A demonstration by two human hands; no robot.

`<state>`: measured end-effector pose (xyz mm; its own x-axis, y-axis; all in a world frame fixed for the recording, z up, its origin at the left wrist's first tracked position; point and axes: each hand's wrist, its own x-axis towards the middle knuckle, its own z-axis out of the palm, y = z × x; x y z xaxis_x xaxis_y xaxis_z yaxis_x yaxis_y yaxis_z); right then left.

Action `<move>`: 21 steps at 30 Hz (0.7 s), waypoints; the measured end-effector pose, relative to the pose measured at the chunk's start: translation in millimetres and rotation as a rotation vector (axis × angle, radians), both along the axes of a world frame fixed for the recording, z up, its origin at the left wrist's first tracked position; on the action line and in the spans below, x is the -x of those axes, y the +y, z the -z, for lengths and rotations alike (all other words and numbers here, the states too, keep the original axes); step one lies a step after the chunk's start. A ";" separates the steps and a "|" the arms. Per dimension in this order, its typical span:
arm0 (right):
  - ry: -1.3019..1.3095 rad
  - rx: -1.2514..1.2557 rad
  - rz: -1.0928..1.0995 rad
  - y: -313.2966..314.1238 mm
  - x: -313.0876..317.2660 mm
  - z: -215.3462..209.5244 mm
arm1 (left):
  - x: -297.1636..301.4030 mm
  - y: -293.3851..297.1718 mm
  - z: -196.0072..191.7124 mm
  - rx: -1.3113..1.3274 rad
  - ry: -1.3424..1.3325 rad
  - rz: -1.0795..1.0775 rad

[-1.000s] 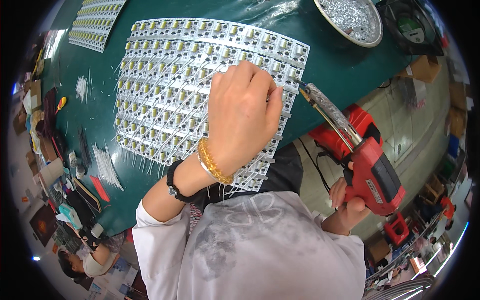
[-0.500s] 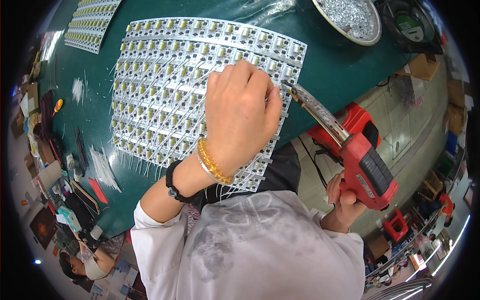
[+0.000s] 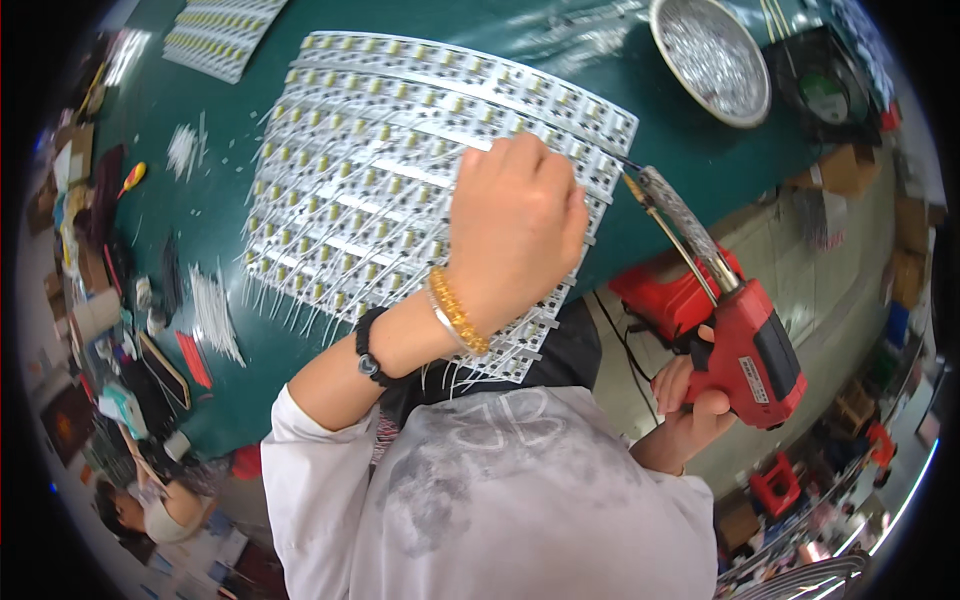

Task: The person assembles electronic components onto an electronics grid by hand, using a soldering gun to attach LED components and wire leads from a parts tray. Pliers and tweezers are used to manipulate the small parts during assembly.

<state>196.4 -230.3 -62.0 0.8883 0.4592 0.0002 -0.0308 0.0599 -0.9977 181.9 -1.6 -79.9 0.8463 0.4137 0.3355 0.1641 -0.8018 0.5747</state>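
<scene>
A large panel of small circuit boards point(image 3: 430, 62) lies on the green table point(image 3: 700, 165), with rows of yellowish parts and many thin white wires sticking out from it. My left hand point(image 3: 515, 225) is over the panel's right part, fingers curled closed; whatever they pinch is hidden beneath the hand. My right hand point(image 3: 690, 405) is wrapped around the handle of a red soldering gun point(image 3: 748, 350). The gun's metal barrel points up and left, and its tip is close to the panel's right edge, just right of my left fingers.
A round bowl point(image 3: 742, 122) of silvery bits stands at the far right beside a black fan point(image 3: 820, 95). Another board panel point(image 3: 222, 38) lies far left. White wires point(image 3: 215, 320), red strips point(image 3: 193, 360) and a yellow-handled tool point(image 3: 133, 177) lie left. A person point(image 3: 180, 505) sits lower left.
The panel, table items and both hands appear shifted slightly right in the picture. The soldering gun is turned a little more upright, its tip now further from my left fingers.
</scene>
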 end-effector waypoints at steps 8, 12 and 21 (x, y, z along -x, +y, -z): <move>0.101 -0.137 0.045 3.7 -5.0 7.2 | 30.5 24.5 -23.6 -0.233 -0.022 -0.070; 0.044 -0.153 0.043 4.9 -9.7 6.0 | 99.3 150.3 -33.9 -0.521 0.350 -0.430; 0.039 -0.164 -0.042 17.0 -5.0 1.6 | 157.4 247.0 -10.8 -0.573 0.448 -0.471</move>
<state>201.4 -213.3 -63.6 0.8693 0.4923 0.0443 -0.0751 0.2201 -0.9726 24.5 245.4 -69.1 0.7314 0.6239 0.2753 0.6665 -0.7394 -0.0951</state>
